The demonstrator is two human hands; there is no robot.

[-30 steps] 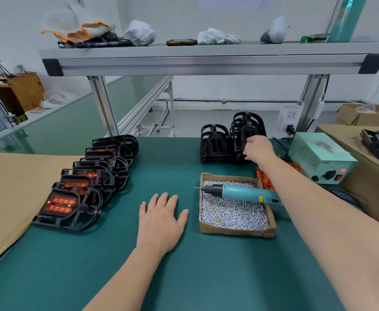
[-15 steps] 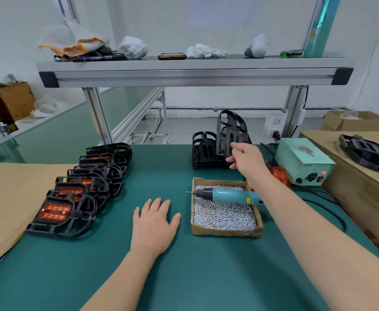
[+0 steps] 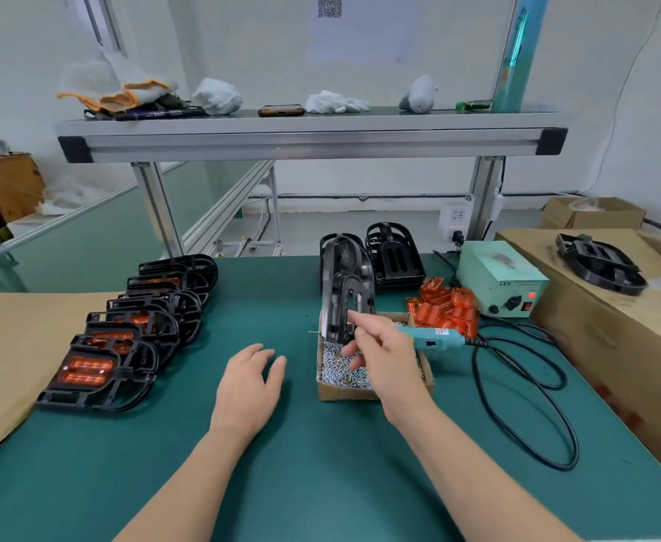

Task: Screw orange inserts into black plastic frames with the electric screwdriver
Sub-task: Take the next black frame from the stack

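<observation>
Pinching the lower edge of a black plastic frame (image 3: 344, 291) between thumb and fingers (image 3: 360, 320), the right hand (image 3: 383, 357) holds it upright over the cardboard box of screws (image 3: 344, 393) at centre frame. The left hand (image 3: 250, 381) lies palm down on the green mat (image 3: 321, 483) just left of the box, its fingers loose and gripping nothing.

The electric screwdriver (image 3: 438, 338) rests across the box, partly hidden behind the right hand. The orange inserts (image 3: 444, 307) sit in a heap right of centre, beside the pale green power unit (image 3: 497, 279). Finished frames (image 3: 125, 338), each showing orange, overlap in a row at left. Bare frames stand in stacks (image 3: 395, 256) behind.

The frame looks light and stiff, a moulded openwork shell that a fingertip grip carries without sagging. Its ribs and outer rim offer the surest holds. Thin cross-bars would likely flex or snap if squeezed hard. The inserts appear small, glossy and probably slippery, best taken by their long edges.
</observation>
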